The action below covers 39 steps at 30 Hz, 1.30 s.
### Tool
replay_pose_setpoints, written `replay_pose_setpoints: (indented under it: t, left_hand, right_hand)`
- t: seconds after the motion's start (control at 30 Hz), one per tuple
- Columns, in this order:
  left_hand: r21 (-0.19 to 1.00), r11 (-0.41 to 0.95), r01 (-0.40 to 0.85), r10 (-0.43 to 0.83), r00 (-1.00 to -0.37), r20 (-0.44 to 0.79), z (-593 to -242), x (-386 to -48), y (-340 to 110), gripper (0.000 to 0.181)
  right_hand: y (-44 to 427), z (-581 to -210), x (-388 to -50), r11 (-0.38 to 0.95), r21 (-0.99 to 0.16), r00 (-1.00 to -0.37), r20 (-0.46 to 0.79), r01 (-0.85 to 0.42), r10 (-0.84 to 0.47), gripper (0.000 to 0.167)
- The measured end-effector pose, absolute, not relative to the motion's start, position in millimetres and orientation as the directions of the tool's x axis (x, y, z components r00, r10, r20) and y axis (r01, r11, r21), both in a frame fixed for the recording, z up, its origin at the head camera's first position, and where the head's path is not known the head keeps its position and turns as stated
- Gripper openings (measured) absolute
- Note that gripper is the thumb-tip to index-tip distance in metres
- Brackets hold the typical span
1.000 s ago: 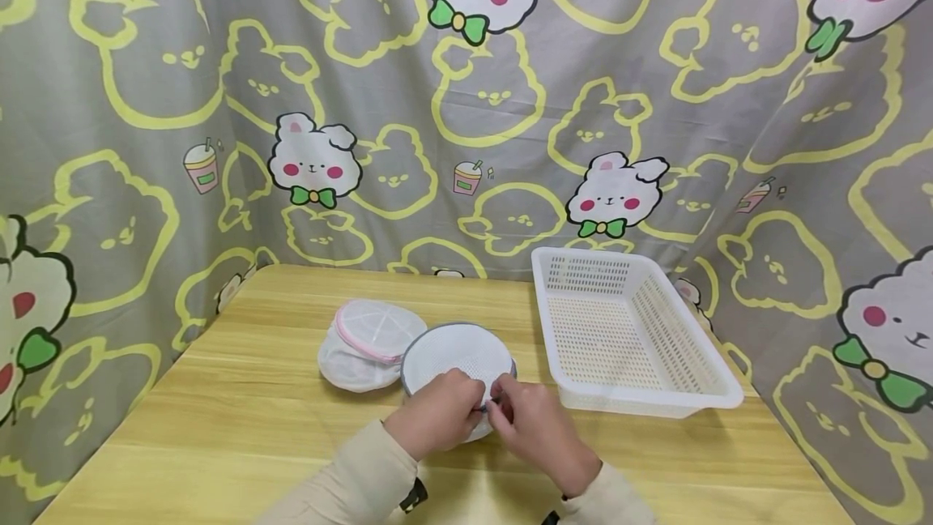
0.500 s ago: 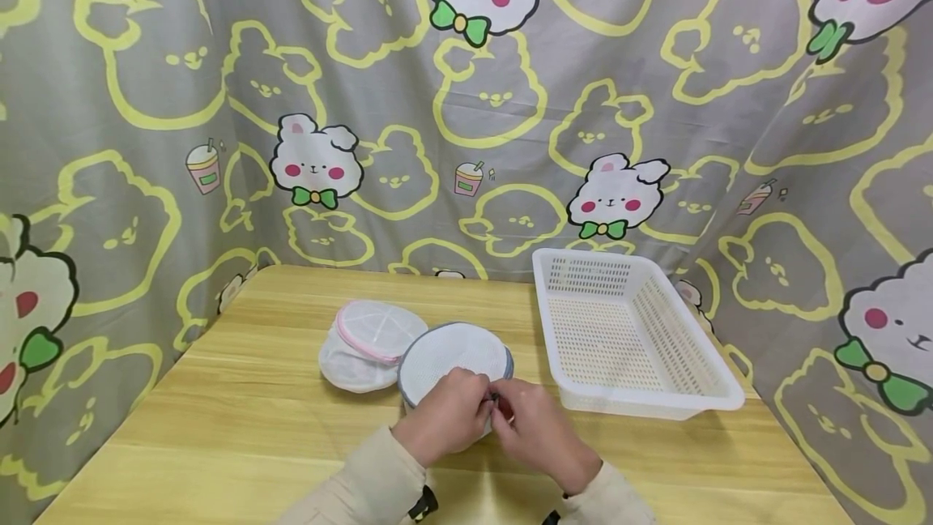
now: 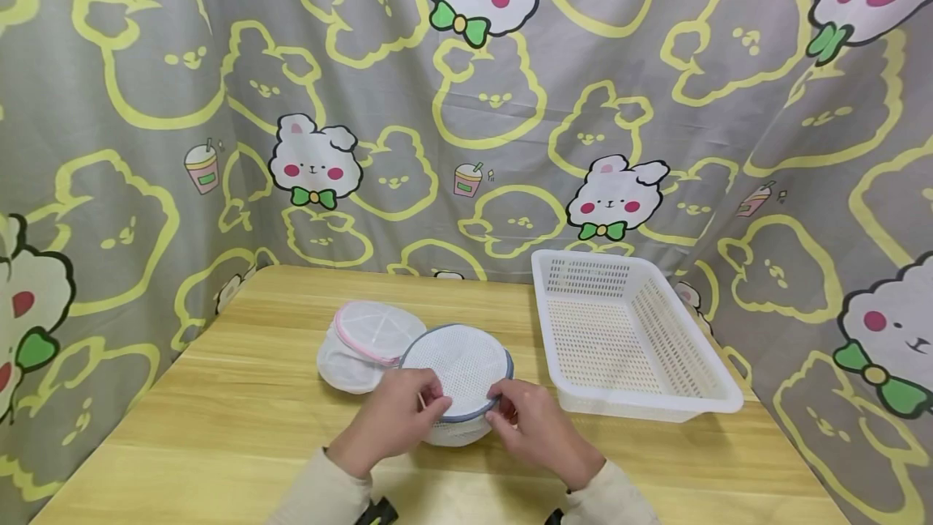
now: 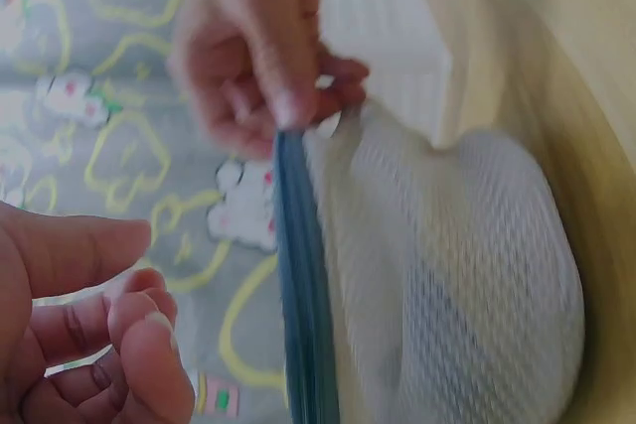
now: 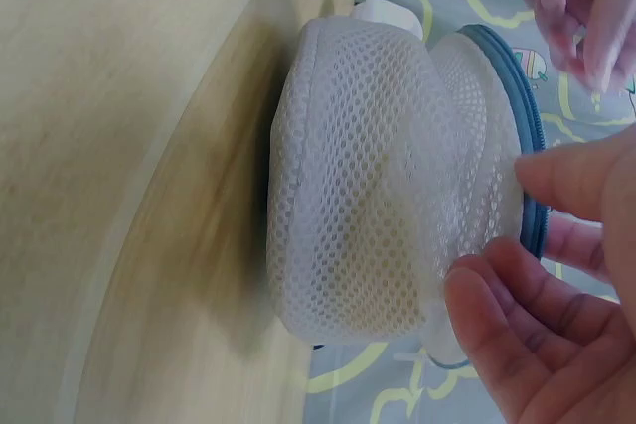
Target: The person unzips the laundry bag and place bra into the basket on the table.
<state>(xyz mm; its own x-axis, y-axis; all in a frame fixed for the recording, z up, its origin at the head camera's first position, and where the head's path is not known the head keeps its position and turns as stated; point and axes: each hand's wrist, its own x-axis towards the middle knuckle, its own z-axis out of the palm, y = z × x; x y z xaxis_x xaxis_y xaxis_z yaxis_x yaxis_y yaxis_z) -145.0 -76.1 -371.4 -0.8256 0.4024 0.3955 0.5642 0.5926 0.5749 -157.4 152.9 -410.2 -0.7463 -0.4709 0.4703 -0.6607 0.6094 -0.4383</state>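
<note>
A round white mesh laundry bag (image 3: 466, 363) with a blue zippered rim stands on the table in front of me. My right hand (image 3: 535, 428) pinches the near right part of that rim; in the right wrist view its thumb and fingers (image 5: 492, 330) meet the zipper edge and the mesh. My left hand (image 3: 394, 416) hovers by the near left side of the bag. Its fingers are loosely bent and hold nothing, apart from the zipper (image 4: 303, 285) in the left wrist view. Beside the bag lies a flattened white mesh bag (image 3: 382, 330) with pink trim.
A white perforated plastic basket (image 3: 605, 347) stands on the right side of the wooden table (image 3: 240, 395). Patterned grey curtains (image 3: 503, 144) enclose the back and both sides.
Both hands were together at the near right rim. My left hand has let go there and moved left along the front edge, while the right hand stays at the rim.
</note>
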Motion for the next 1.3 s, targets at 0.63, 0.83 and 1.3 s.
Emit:
replay_pose_setpoints:
  t: [0.63, 0.83, 1.3]
  left_hand:
    - [0.985, 0.163, -0.054, 0.165, -0.983, -0.081, -428.7, -110.9, -126.5, 0.026]
    - [0.993, 0.079, -0.085, 0.204, -0.974, -0.099, -441.3, -114.1, -113.3, 0.030]
    - [0.987, -0.068, -0.144, 0.209, -0.970, -0.127, -451.5, -122.7, -91.9, 0.024]
  right_hand:
    - [161.6, -417.4, -167.8, 0.580, -0.505, -0.769, 0.431, -0.639, -0.473, 0.021]
    - [161.6, -418.8, -168.3, 0.566, -0.516, -0.766, 0.429, -0.643, -0.479, 0.022]
    - [156.6, -417.4, -166.6, 0.633, -0.391, -0.742, 0.416, -0.668, -0.526, 0.020]
